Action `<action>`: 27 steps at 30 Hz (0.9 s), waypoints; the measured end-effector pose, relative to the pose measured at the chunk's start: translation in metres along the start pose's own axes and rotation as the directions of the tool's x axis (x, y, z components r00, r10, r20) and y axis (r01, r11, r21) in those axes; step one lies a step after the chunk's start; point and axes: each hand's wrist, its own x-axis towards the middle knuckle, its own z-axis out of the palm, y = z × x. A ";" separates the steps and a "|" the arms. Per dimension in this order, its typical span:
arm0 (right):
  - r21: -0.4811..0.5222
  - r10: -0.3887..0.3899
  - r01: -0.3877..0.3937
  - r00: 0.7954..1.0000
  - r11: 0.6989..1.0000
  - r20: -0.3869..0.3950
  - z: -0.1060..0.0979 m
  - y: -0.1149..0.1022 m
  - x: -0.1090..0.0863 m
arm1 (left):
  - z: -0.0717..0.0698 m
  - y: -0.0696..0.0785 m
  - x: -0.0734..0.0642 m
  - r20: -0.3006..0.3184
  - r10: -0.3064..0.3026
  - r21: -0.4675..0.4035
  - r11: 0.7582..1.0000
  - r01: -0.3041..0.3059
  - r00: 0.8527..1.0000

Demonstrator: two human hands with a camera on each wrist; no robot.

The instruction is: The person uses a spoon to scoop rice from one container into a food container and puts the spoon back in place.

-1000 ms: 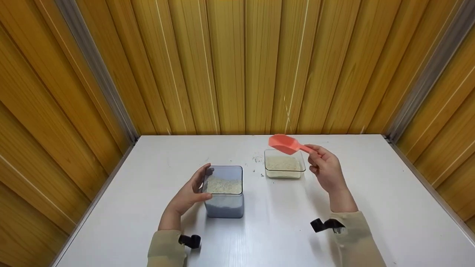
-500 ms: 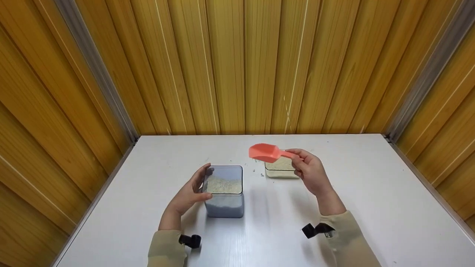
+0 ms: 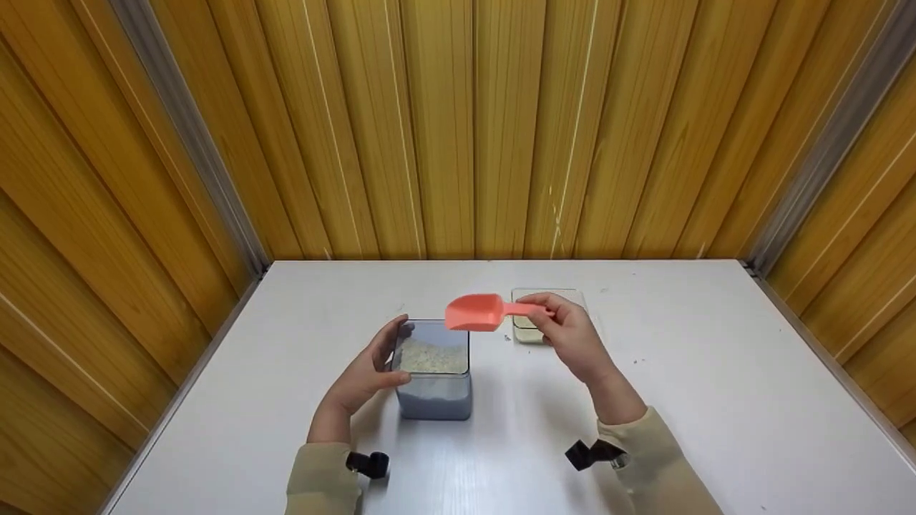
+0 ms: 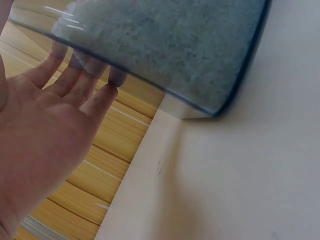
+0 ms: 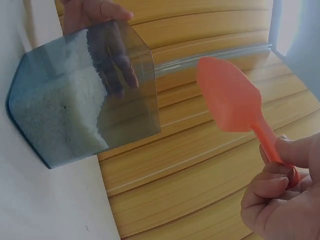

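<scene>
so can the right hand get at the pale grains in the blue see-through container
Probably yes: the right hand holds a coral plastic scoop near the container, whose top looks open.

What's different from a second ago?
The scoop, in the right hand's grip, moved left and lower in the head view, away from the clear dish toward the blue tub. Nothing was grabbed or released. The left hand's grip stayed on the tub; tub and dish stayed put.

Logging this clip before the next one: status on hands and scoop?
Left hand gripping blue container. Right hand holding red scoop. Scoop airborne, not touching container. Nothing visible between them.
</scene>
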 end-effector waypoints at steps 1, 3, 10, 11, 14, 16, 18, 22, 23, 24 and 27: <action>-0.026 -0.012 0.013 1.000 1.000 0.017 0.003 -0.003 0.000 | 0.000 0.000 0.000 -0.002 -0.002 -0.001 1.000 0.002 1.000; -0.090 -0.033 0.038 0.998 0.995 0.056 0.010 -0.009 0.000 | 0.000 0.000 0.001 -0.004 -0.005 -0.006 1.000 0.005 1.000; -0.346 -0.038 0.099 0.983 0.933 0.178 0.037 -0.028 0.000 | 0.001 0.000 0.001 -0.022 -0.016 0.000 1.000 0.016 1.000; -0.376 -0.030 0.099 0.982 0.921 0.186 0.041 -0.030 0.000 | 0.001 0.000 0.001 -0.024 -0.016 0.003 1.000 0.016 1.000; -0.468 -0.010 0.105 0.980 0.877 0.200 0.052 -0.036 0.001 | 0.001 0.000 0.001 -0.018 -0.007 0.017 1.000 0.008 1.000; -0.533 0.008 0.103 0.979 0.840 0.202 0.060 -0.038 0.002 | 0.001 0.000 0.001 -0.014 -0.001 0.023 1.000 0.001 1.000; -0.593 0.024 0.103 0.979 0.799 0.203 0.067 -0.041 0.003 | 0.000 0.000 0.001 -0.010 0.003 0.023 1.000 -0.003 1.000; -0.680 0.053 0.101 0.978 0.726 0.203 0.080 -0.045 0.005 | -0.001 -0.002 0.001 0.001 0.014 0.027 1.000 -0.014 1.000; -0.697 0.059 0.103 0.977 0.709 0.204 0.083 -0.045 0.005 | -0.002 -0.002 0.001 0.005 0.015 0.028 0.999 -0.016 1.000; -0.714 0.061 0.103 0.978 0.692 0.201 0.085 -0.046 0.005 | -0.002 -0.002 0.001 0.009 0.017 0.028 0.999 -0.018 1.000; -0.759 0.039 0.120 0.981 0.640 0.188 0.092 -0.045 0.005 | -0.002 -0.002 0.001 0.019 0.023 0.031 0.999 -0.024 1.000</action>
